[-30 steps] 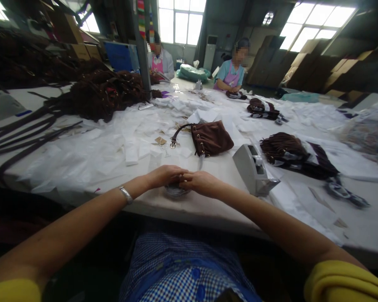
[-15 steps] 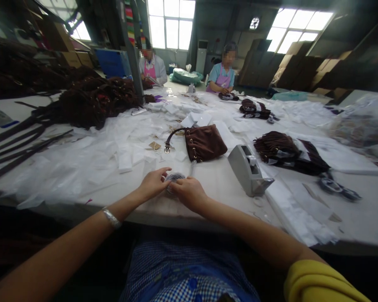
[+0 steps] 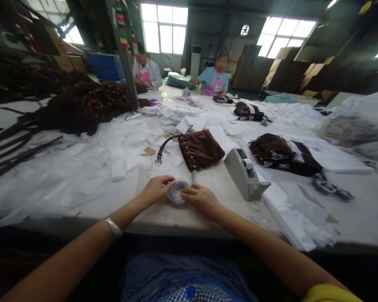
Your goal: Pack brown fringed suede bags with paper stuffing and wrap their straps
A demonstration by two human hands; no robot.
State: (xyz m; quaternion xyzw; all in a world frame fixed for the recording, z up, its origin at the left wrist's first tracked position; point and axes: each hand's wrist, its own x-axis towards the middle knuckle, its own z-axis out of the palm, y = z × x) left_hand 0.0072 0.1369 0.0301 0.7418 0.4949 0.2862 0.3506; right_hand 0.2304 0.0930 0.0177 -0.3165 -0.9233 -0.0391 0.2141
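On the near part of the table lies a greyish coil (image 3: 175, 193), which looks like a strap wound in clear plastic. My left hand (image 3: 156, 188) pinches its left edge between thumb and fingers. On the other side, my right hand (image 3: 203, 200) has its closed fingertips on the coil's right edge. A short plastic-wrapped strip (image 3: 193, 177) runs from near my right fingers to a brown suede bag (image 3: 202, 151). This bag lies flat just beyond my hands, with gold eyelets along its edge and a buckled strap (image 3: 160, 155) out to the left.
A grey tape dispenser (image 3: 246, 174) stands right of the bag. Fringed brown bags (image 3: 283, 153) lie farther right. Brown bags (image 3: 88, 102) are heaped at the left, beyond loose clear plastic sleeves (image 3: 59, 180). Two co-workers (image 3: 216, 79) are across the table.
My right hand has shifted right across the coil, so more of the coil shows. The view has moved slightly. A co-worker across the table has stretched one arm out sideways.
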